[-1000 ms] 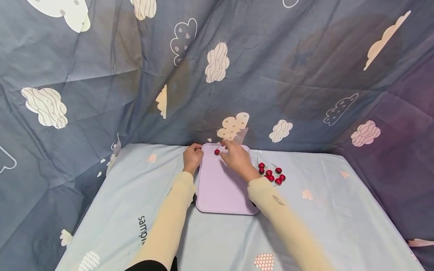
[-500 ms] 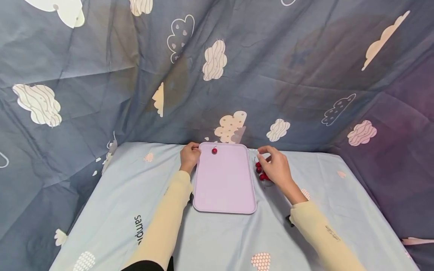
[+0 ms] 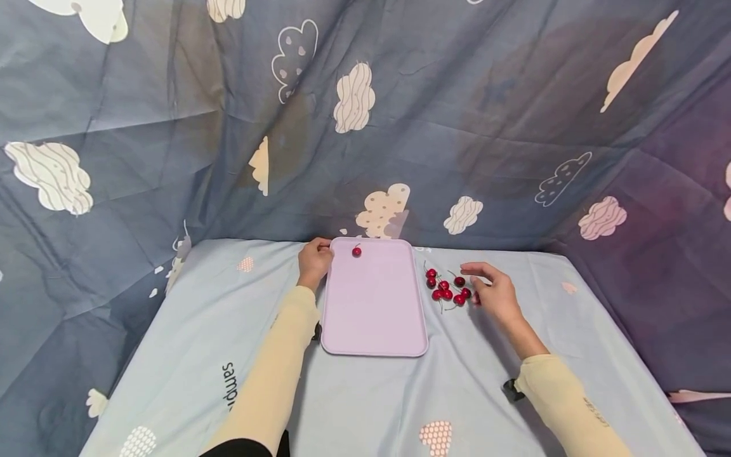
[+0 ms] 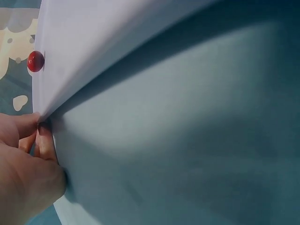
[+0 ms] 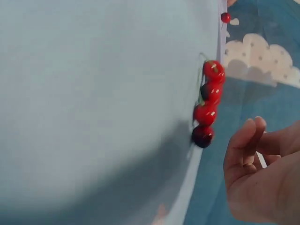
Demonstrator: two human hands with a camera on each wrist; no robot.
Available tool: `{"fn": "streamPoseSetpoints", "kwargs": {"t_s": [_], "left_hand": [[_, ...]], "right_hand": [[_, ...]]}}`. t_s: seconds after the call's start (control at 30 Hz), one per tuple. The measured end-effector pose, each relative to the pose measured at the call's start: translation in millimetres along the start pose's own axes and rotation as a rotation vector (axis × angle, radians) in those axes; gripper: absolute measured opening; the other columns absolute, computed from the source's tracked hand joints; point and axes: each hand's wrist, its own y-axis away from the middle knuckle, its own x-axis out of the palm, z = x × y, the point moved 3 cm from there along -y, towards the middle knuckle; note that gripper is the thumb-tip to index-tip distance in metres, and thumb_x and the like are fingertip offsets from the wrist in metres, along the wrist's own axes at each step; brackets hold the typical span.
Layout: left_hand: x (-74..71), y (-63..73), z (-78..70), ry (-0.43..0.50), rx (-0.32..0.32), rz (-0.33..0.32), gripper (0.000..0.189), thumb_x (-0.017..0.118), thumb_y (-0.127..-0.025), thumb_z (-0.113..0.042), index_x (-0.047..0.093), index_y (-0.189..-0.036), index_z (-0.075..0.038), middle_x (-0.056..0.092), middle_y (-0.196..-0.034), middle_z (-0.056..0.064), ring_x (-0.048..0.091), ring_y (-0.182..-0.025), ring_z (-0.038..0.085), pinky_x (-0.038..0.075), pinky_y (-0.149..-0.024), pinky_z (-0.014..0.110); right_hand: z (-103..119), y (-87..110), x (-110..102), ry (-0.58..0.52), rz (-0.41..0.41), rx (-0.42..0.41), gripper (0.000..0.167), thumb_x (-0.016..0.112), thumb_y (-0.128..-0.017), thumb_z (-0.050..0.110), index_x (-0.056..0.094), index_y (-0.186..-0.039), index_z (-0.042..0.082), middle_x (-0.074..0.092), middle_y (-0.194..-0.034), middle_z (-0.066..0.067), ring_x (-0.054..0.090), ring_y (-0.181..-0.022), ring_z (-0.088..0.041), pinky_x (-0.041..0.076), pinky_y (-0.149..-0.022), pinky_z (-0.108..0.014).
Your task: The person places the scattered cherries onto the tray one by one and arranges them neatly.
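Observation:
A pale purple tray [image 3: 374,317] lies flat on the cloth in the head view. My left hand [image 3: 314,261] pinches its far left corner; in the left wrist view, thumb and fingers [image 4: 46,143] meet on the tray edge. One red cherry [image 3: 356,252] with a stem rests on the tray near the far edge. To the right of the tray, several stemmed cherries [image 3: 443,285] lie in a loose cluster. My right hand [image 3: 495,295] hovers at the cluster's right side, fingers loosely bent, gripping nothing visible. A red patch shows beside its thumb; what it is I cannot tell.
A light blue printed cloth [image 3: 365,406] covers the table. Behind it hangs a dark blue curtain [image 3: 422,146] with cloud prints, close to the tray's far edge. The curtain also closes off both sides.
My right hand has moved from above the tray, over the cherries, to their right side. The left hand stays on the tray corner. The single cherry keeps its place on the tray.

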Motion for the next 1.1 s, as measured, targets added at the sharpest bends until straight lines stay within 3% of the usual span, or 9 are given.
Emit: {"fn": "streamPoseSetpoints", "kwargs": {"t_s": [0.27,0.53,0.8,1.1], "left_hand": [[-0.7,0.3,-4.5,0.023,-0.024,0.007,0.026,0.061,-0.100,-0.008,0.073,-0.124,-0.005,0.073,-0.112,0.015,0.064,-0.101,0.027,0.056,-0.095,0.039],[1.5,2.4,-9.8,0.018,-0.011,0.002,0.025,0.062,-0.100,-0.007,0.073,-0.122,-0.003,0.073,-0.107,0.013,0.063,-0.096,0.025,0.056,-0.092,0.037],[2.6,-2.3,-3.7,0.026,-0.031,0.037,0.025,0.063,-0.101,-0.008,0.073,-0.124,-0.005,0.074,-0.114,0.015,0.065,-0.104,0.027,0.056,-0.099,0.039],[-0.6,-3.6,0.4,0.005,-0.024,0.024,0.024,0.064,-0.101,-0.008,0.074,-0.122,-0.005,0.074,-0.112,0.015,0.066,-0.103,0.029,0.056,-0.098,0.040]], "right_hand": [[-24,1.6,-9,-0.069,0.049,0.147,0.032,0.059,-0.107,0.011,0.062,-0.137,0.001,0.062,-0.138,-0.025,0.059,-0.055,-0.009,0.059,-0.054,-0.032],[-37,3.5,-8,-0.052,0.092,0.239,0.041,0.067,-0.104,0.021,0.060,-0.140,0.003,0.071,-0.108,0.005,0.069,-0.073,-0.009,0.060,-0.062,-0.031],[-35,3.7,-1,-0.019,0.128,0.223,0.042,0.066,-0.102,0.012,0.058,-0.142,0.000,0.068,-0.129,-0.023,0.070,-0.079,-0.006,0.060,-0.063,-0.029],[-37,1.6,5,0.000,0.121,0.255,0.039,0.064,-0.103,0.009,0.060,-0.141,0.002,0.067,-0.130,-0.024,0.070,-0.080,-0.006,0.060,-0.064,-0.029]]}}
